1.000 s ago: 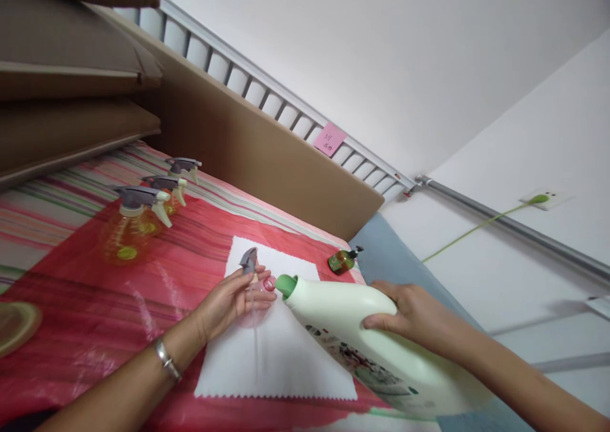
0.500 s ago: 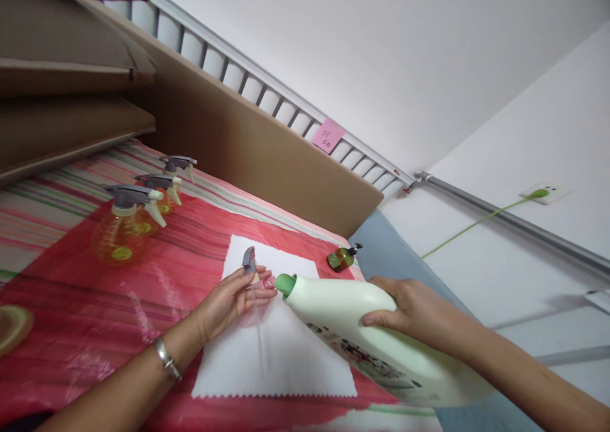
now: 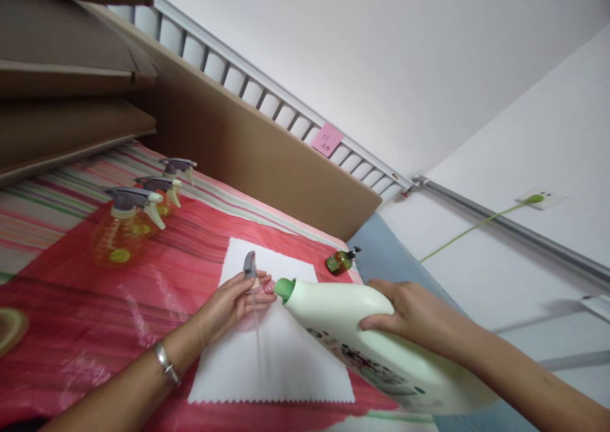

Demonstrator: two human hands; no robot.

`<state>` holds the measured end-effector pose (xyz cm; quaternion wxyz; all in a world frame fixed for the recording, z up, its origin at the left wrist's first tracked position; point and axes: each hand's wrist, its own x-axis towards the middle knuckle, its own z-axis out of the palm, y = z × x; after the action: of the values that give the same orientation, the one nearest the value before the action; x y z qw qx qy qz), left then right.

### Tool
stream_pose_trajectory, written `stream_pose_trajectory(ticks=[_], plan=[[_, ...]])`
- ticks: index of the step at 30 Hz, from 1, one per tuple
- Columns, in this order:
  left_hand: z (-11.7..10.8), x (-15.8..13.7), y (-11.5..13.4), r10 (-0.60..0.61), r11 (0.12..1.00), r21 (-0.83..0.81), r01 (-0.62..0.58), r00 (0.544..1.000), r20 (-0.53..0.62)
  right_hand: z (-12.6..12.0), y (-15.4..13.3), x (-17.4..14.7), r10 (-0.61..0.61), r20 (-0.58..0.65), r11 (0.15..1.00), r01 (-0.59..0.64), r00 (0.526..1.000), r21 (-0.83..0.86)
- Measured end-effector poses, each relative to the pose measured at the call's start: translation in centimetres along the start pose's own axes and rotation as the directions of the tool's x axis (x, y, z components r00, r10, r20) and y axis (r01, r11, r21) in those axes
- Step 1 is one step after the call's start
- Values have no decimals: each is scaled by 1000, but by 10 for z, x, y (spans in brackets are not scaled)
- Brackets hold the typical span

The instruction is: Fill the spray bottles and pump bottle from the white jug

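My right hand (image 3: 405,311) grips a large pale green detergent bottle (image 3: 343,298) by its handle. That bottle lies tilted, its green spout (image 3: 284,288) right at the ribbed neck of a clear pink bottle (image 3: 268,286). My left hand (image 3: 238,302) is closed around the pink bottle's neck, and it also holds a grey spray head (image 3: 250,263) whose thin clear tube (image 3: 258,346) hangs down. Most of the pink bottle's body is hidden by my hand or blends into the background. Whether liquid flows cannot be made out. A white scalloped sheet (image 3: 281,368) lies beneath.
Several spray bottles with yellow liquid, the nearest one (image 3: 119,238) largest, stand at the left on a red striped cloth (image 3: 157,279). A small green pump bottle (image 3: 339,262) lies beyond the sheet. A brown board (image 3: 267,159) and white railing border the back; brown boxes (image 3: 61,114) stack at upper left.
The view has shifted very slightly. Both hands keep their hold, and the detergent bottle's spout stays at the pink bottle's neck.
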<state>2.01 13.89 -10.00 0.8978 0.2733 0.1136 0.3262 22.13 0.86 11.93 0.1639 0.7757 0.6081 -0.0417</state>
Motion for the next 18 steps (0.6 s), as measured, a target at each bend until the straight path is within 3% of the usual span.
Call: stream_pose_trajectory(ticks=[18], plan=[[-1, 2, -2, -15, 1000, 8, 15, 1000, 23, -9, -2, 1, 14, 45, 998, -11, 999, -61]])
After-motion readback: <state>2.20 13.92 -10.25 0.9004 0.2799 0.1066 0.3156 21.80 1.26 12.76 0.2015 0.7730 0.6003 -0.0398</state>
